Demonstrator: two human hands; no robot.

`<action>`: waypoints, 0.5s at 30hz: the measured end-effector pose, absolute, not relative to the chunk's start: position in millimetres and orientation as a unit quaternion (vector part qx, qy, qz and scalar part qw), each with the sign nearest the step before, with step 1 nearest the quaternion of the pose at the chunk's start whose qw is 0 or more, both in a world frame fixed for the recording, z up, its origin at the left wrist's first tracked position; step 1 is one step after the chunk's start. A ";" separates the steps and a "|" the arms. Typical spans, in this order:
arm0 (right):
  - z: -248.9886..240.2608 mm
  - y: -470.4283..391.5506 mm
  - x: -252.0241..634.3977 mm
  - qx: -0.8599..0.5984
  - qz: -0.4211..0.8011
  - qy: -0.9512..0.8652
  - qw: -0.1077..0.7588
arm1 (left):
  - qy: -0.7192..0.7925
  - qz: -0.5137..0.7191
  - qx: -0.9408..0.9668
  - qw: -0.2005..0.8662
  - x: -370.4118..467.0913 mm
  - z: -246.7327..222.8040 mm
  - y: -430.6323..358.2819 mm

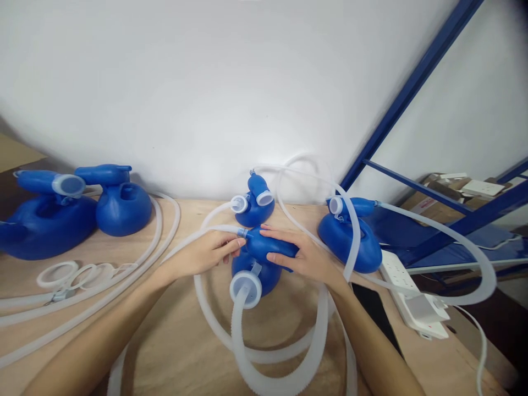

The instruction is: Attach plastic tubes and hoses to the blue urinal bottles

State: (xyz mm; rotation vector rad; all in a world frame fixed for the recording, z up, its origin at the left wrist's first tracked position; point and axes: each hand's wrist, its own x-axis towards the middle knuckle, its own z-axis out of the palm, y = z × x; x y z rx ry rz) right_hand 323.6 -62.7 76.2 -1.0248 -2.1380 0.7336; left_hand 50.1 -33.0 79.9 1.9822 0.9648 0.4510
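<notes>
In the middle stands a blue plastic urinal bottle (270, 278). Across its top lies a blue elongated funnel (264, 246), with my right hand (303, 253) wrapped over its right part. My left hand (220, 250) is closed at the funnel's left end, fingers pinched around the translucent hose (225, 228) beside a metal clamp (242, 233). The fingertips partly hide what they grip. A white cap (246, 290) on the bottle's front mouth carries a thick corrugated hose (243, 341), which loops down toward me and back up to the right.
Similar blue bottles stand behind (256, 212), at right (350, 242) and at left (124, 209). White rings (58, 274) and hoses lie on the left of the wooden table (173, 341). A black phone-like slab (377, 313), a power strip (408, 291) and a blue metal rack (406, 93) are at right.
</notes>
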 end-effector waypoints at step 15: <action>47.9 -35.3 366.1 -0.317 0.378 -0.825 0.275 | 0.283 0.286 0.911 0.095 35.0 60.9 -9.6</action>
